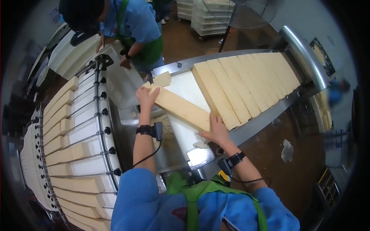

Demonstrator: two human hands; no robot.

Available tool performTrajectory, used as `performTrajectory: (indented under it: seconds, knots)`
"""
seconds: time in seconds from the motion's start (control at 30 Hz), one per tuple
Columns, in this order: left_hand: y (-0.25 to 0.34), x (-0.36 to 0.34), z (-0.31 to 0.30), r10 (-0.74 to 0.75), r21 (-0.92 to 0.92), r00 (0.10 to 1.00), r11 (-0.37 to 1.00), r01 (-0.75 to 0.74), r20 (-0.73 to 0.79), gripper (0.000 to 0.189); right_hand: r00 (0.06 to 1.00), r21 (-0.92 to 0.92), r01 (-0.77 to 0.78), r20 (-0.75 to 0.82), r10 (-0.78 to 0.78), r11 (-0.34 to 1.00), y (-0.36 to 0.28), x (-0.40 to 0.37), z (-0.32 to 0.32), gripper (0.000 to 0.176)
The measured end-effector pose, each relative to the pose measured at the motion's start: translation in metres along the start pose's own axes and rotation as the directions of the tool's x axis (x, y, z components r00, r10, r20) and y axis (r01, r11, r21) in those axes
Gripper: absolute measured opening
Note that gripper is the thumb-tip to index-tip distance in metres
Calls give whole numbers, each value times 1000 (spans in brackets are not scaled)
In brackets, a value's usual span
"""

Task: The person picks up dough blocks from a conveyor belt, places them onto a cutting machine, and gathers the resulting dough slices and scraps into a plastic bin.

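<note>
Single head cam, worn on the person's head. Faces forward and down, wide round-edged view: own forearms (144, 154) close, conveyor (189, 92) mid-range, floor (269, 161) and co-worker (138, 30) beyond.

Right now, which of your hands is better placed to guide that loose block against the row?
Probably the right hand: it holds the end of the loose block closest to the row. The left hand holds the other end, across the white surface.
</note>
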State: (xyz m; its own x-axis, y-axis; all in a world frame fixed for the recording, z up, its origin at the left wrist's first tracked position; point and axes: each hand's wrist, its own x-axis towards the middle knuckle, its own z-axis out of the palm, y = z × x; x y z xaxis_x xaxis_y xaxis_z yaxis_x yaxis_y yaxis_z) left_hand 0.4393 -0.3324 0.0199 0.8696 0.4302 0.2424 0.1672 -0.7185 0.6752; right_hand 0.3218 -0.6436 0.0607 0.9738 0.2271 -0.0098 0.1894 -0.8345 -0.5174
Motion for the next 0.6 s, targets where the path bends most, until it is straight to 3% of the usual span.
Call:
performTrajectory:
  seconds: [0.07, 0.13, 0.2, 0.27, 0.37, 0.4, 0.43, 0.47, 0.5, 0.53, 0.6]
  knots:
    - [-10, -15, -5, -175, -305, 970, 927, 220, 168, 46, 997, -36, -65, 39, 66, 997, -2, 6, 2, 89]
    - [-13, -28, -7, -184, -299, 980, 934, 198, 76, 44, 993, -69, -90, 76, 95, 994, -1, 12, 6, 89]
    - [-19, -38, -19, -198, -249, 980, 949, 192, 0, 46, 1000, -10, -6, -12, 6, 1000, 6, 9, 15, 84]
    - [-8, -59, -51, -179, -512, 963, 857, 51, -204, 45, 977, -11, 191, -99, -191, 982, -3, 8, 20, 79]
    - [-4, -91, -146, -129, -361, 902, 932, -32, -411, 45, 938, 73, 323, -153, -310, 943, -57, 12, 18, 79]
    - [-5, -104, -187, -219, -369, 915, 925, 85, -338, 36, 917, 85, 390, -125, -379, 917, -85, 13, 16, 83]
    - [-33, -114, -209, -228, -290, 853, 952, 94, -470, 30, 895, 191, 446, -94, -436, 874, -108, 13, 25, 82]
    - [-47, -126, -240, -290, -404, 815, 912, 76, -501, 31, 868, 295, 489, -72, -491, 821, -131, 13, 34, 82]
    - [-71, -137, -269, -307, -383, 795, 918, 102, -524, 33, 836, 394, 522, -59, -546, 756, -153, 12, 42, 81]
    - [-92, -149, -296, -294, -246, 744, 953, 177, -600, 34, 836, 467, 495, -26, -548, 733, -175, 9, 55, 78]
    - [-151, -172, -341, -345, -242, 708, 938, 247, -616, 35, 834, 601, 418, 42, -550, 681, -219, -3, 83, 72]
